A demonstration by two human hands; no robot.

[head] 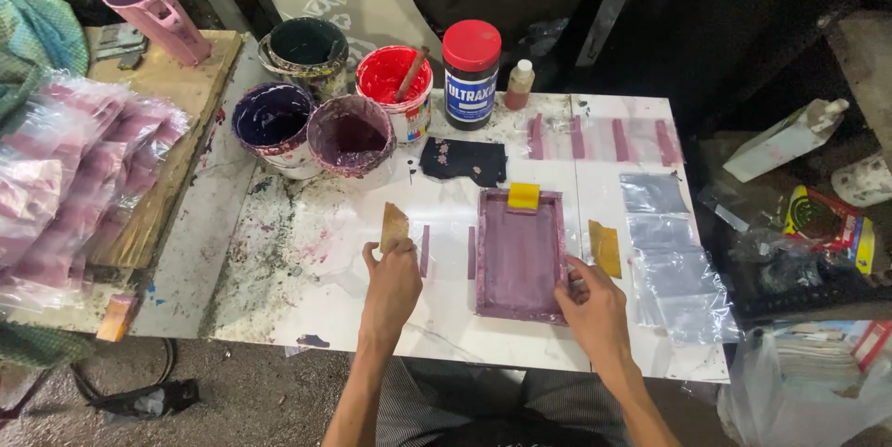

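left hand (pixel 390 282) clenched on tan scraper (pixel 394 227), nine o'clock of purple screen frame (pixel 520 254). right hand (pixel 591 303) grasps frame's five o'clock corner. risk: frame slips on white table (pixel 446 317), smearing print; paint pots (pixel 351 134) at eleven o'clock could tip.

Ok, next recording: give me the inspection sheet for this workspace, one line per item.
Surface: white table, heavily stained with purple and dark ink on its left half.
Job's things: purple-stained screen frame lying flat; tan scraper.
Clutter: four ink tubs, one red with a stick in it; red-lidded jar; small bottle; dark rag; clear bags in a row at right; pink bags piled at left.
Grippers: left hand holds the scraper; right hand grips the frame's right edge.
Cables: dark cable on the floor at lower left.
Surroundings: dark, cluttered; packages at right.
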